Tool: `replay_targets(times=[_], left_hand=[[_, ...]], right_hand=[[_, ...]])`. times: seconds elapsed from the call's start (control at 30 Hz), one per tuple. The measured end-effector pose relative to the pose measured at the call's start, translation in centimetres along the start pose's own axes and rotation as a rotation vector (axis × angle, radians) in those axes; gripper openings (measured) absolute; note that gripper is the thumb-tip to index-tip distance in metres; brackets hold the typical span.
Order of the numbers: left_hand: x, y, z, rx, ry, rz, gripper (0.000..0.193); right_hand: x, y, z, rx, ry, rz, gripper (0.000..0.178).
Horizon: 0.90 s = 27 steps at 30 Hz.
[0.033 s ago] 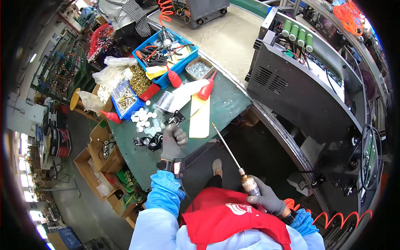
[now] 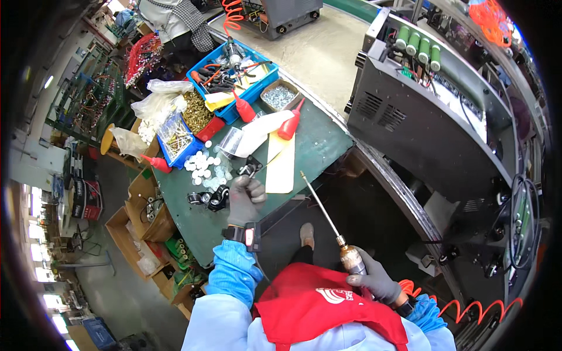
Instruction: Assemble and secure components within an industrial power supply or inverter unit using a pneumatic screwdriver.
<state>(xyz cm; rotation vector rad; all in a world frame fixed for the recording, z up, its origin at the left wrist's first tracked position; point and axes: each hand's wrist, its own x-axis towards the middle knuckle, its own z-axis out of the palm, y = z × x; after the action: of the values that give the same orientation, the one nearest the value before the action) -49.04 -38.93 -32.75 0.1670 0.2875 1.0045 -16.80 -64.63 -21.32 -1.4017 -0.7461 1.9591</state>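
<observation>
My left hand (image 2: 246, 199), in a grey glove, is closed at the near side of the green table. A black caster (image 2: 250, 166) juts out past its curled fingers, which hide part of it. More black casters (image 2: 211, 199) lie just left of this hand. My right hand (image 2: 377, 279), also gloved, grips an air screwdriver (image 2: 353, 260) by its metal body at the right of my red apron. Its long thin shaft points up and left, the tip off the table's edge. Beyond my left hand lie white round caps (image 2: 202, 165) and a yellow paper strip (image 2: 281, 169).
A blue bin of hand tools (image 2: 249, 88), a box of screws (image 2: 278, 96), a red bin of brass parts (image 2: 199, 114) and red squeeze bottles (image 2: 288, 126) stand on the table. A large dark metal cabinet (image 2: 410, 111) rises at the right. Cardboard boxes (image 2: 143, 205) stand at the left.
The caster at my left fingers has turned slightly and shifted a little to the right. My right hand and the screwdriver have barely moved.
</observation>
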Motion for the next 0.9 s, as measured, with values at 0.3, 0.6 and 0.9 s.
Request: replay_targets(times=[0.3,0.6,0.9], left_hand=[[3.3,-13.0,5.2,0.326,0.118,-0.288,0.042],[1.9,-23.0,3.7,0.678,-0.110,-0.321,0.028],[-0.1,-29.6,8.2,1.231,-0.181,-0.404,0.022]], right_hand=[[1.0,8.1,-6.5,0.001,0.111,-0.142,0.093],[-2.1,16.7,-5.3,-0.004,0.273,-0.217,0.097],[-7.5,21.4,-3.3,0.259,0.441,-0.329,0.086]])
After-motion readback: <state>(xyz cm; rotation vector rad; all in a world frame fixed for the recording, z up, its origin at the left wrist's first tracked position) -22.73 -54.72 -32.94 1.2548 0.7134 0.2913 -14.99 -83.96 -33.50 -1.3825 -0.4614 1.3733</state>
